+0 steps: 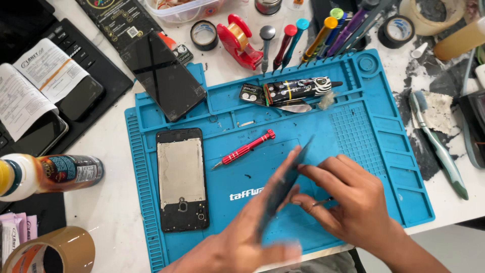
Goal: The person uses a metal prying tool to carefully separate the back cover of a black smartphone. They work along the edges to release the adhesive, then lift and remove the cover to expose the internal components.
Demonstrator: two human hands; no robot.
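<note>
Left hand (pixel 247 237) grasps a blurred dark panel (pixel 283 187) tilted on edge between both hands, long axis running up and away to the right, while right hand (pixel 348 202), touching its upper edge, pinches tweezers (pixel 321 203) just beside it.

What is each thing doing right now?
Left hand: holding a dark flat part, blurred.
Right hand: pinching tweezers at that part.
Phone frame: lying open on the mat.
Red screwdriver: lying loose.
Glue tube: lying down.
</note>
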